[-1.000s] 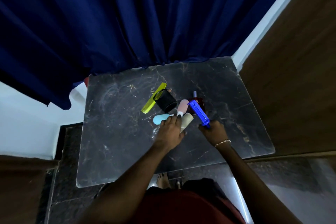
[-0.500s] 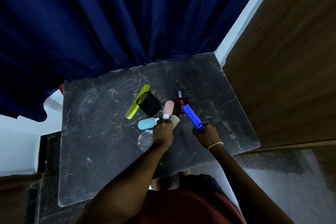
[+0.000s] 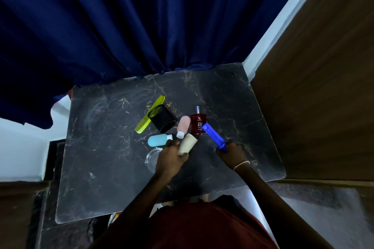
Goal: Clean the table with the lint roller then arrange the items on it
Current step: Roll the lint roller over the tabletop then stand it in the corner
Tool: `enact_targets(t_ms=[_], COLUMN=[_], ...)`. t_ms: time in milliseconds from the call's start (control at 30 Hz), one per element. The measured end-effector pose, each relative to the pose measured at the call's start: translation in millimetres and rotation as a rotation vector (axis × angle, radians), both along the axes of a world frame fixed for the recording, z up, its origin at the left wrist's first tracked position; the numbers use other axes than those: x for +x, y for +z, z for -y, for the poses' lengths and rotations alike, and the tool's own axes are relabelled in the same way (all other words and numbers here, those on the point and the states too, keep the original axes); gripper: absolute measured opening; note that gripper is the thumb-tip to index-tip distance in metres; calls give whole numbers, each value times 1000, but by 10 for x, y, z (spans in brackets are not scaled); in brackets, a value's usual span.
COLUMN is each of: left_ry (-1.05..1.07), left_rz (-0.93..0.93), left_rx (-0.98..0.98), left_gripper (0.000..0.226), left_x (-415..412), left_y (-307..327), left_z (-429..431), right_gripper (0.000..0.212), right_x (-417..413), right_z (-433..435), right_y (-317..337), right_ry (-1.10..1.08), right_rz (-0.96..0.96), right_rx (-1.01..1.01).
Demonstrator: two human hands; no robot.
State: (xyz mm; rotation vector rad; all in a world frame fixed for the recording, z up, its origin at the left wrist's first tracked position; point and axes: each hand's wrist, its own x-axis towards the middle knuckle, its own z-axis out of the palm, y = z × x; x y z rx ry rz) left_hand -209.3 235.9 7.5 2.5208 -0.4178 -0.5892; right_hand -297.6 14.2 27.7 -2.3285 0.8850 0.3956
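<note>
On the dark marble table (image 3: 105, 178), my right hand (image 3: 230, 152) grips the blue lint roller (image 3: 214, 136), whose far end lies beside a red perfume bottle (image 3: 198, 123). My left hand (image 3: 172, 157) holds a beige bottle (image 3: 188, 143) by its lower end. Just beyond it lie a pink bottle (image 3: 183, 126) with a white cap and a light blue bottle (image 3: 157, 140). A black mesh cup (image 3: 162, 117) lies on its side next to a yellow-green comb (image 3: 149, 114).
A clear glass dish (image 3: 150, 156) sits partly under my left wrist. A dark blue curtain (image 3: 141, 26) hangs over the table's far edge. A wooden panel (image 3: 323, 87) stands along the right side. White floor shows at the left.
The view has shifted, so the table sits lower and more central. My left hand has closed around the beige bottle and raised it slightly. My right hand keeps the roller.
</note>
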Motion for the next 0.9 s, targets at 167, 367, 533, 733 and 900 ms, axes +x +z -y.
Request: enact_targets(t_ms=[167,367,533,733,900], left_ry=[47,115,221,201,130], left_rz=[-15,-130,-245,-387,-445], left_rx=[-228,-455,-589,-703,-746], left_gripper=[51,46,40,32,34], left_x=[-59,-125,-99,19,144], left_y=[113,370,533,771,930], left_z=[-308,-337,-348,-363,-409], right_gripper=[29,27,21,44,37], right_x=[1,132,203,260,368], right_z=[55,80,182,374,484], right_y=[63,210,340,560,683], right_ry=[191,351,432,582,667], right_rz=[-34,35,97,99,46], right_rx=[9,1,-94,-222,-339])
